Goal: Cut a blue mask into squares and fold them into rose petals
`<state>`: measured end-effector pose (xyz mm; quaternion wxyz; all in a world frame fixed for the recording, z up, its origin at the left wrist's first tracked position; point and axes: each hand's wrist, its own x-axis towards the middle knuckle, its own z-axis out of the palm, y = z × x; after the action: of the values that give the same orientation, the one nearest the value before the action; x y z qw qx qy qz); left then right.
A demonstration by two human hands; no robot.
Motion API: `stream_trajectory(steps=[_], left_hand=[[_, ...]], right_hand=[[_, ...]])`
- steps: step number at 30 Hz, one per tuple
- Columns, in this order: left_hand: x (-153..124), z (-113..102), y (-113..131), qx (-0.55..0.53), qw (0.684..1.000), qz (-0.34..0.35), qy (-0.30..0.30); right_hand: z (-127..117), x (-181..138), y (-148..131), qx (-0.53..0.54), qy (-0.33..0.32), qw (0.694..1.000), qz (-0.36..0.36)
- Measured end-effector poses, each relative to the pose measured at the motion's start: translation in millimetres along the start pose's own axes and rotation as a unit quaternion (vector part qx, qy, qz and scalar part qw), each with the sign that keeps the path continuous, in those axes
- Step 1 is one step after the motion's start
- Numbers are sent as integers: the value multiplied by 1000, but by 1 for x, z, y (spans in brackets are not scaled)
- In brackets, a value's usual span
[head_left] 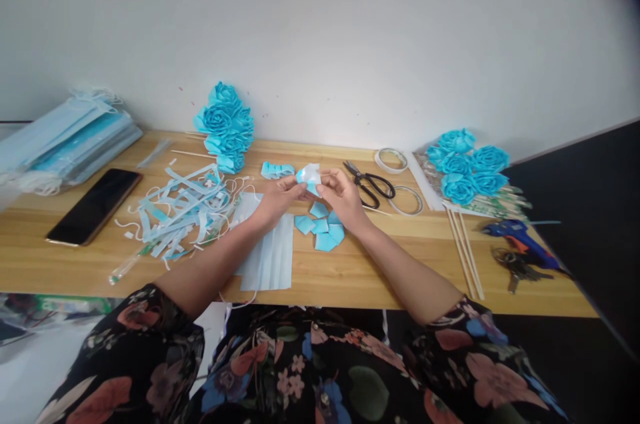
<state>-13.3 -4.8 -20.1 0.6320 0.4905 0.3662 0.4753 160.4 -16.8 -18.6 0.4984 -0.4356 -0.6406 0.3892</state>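
Between the fingertips of both my hands is a small blue-and-white piece of face mask fabric [309, 176], raised above the table. My left hand [280, 199] pinches it from the left, and my right hand [343, 196] grips its right side. Several cut blue petal pieces [323, 227] lie on the wood just below my hands. A pleated light blue face mask [273, 257] lies flat under my left forearm. Behind my left hand rests a row of curled blue pieces [277, 171]. Black-handled scissors [370, 183] lie just beyond my right hand.
Left are scrap strips [175, 211], a phone [95, 206] and stacked masks [75, 134]. Blue fabric roses [225, 121] stand at the back, with more roses [460, 167] to the right. Tape rolls [391, 159], wooden sticks [464, 251], keys [517, 269] and a glue gun [520, 237] lie rightward.
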Motion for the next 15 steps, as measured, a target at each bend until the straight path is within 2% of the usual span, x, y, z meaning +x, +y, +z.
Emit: stream_trajectory(steps=[5, 9, 15], left_hand=[[1, -2, 1, 11, 1000, 7, -21], [2, -2, 0, 31, 998, 12, -45], [4, -2, -1, 11, 1000, 3, 9]], right_hand=[[-3, 3, 3, 25, -48, 998, -10], [-5, 5, 4, 17, -37, 999, 4], [-4, 3, 3, 30, -25, 999, 23]])
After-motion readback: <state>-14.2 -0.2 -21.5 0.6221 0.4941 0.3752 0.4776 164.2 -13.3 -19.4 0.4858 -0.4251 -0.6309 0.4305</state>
